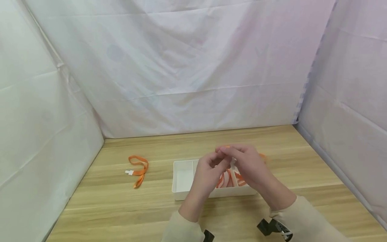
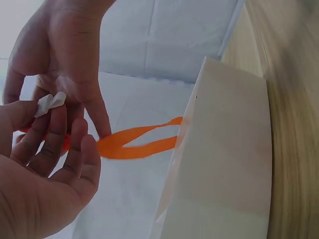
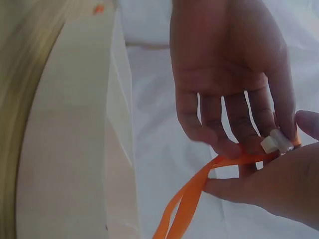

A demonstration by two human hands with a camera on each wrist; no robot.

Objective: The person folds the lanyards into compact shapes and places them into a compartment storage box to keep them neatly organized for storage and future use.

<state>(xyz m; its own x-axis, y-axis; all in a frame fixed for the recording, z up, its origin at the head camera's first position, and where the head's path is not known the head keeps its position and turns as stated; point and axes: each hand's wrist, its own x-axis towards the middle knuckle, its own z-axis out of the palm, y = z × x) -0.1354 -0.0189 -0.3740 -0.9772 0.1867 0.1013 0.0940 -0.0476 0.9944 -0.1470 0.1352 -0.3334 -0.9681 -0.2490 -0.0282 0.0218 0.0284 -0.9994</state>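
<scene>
Both hands meet above a white divided box [image 1: 185, 195], fingertips close together. My left hand [image 1: 208, 171] pinches the white plastic clip [image 2: 50, 104] of an orange lanyard between thumb and fingers. My right hand [image 1: 249, 164] grips the same lanyard near its clip, thumb and fingers around the strap. The orange strap [image 2: 134, 152] hangs in a loop from the hands toward the box in the left wrist view. More orange lanyards [image 1: 241, 180] lie in the box's middle and right compartments, partly hidden by the hands.
Another orange lanyard [image 1: 146, 168] with a white clip lies on the wooden table [image 1: 115, 208], left of the box. The box's left compartment [image 1: 183, 176] shows its bare floor. A bit of orange strap [image 1: 263, 156] shows behind the right hand. White curtains [image 1: 181, 67] enclose the table.
</scene>
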